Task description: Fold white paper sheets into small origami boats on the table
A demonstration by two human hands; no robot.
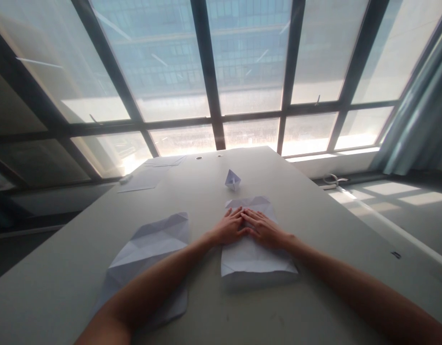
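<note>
A creased sheet of white paper [255,258] lies on the white table, its near edge lifted a little off the surface. My left hand [231,227] rests flat on the middle of this sheet, fingers stretched out. Beside it, my right hand [264,229] lies flat as well, the fingertips and thumbs of both hands touching. Just beyond the sheet stands a small folded paper boat [232,180]. A second creased paper sheet [152,251] lies to the left, partly hidden under my left forearm.
Flat paper sheets [143,178] lie at the table's far left, with a small white object [126,179] at the edge. Tall windows [242,57] stand behind the table [335,287]. A curtain [411,115] hangs at the right, near a white cable [332,180].
</note>
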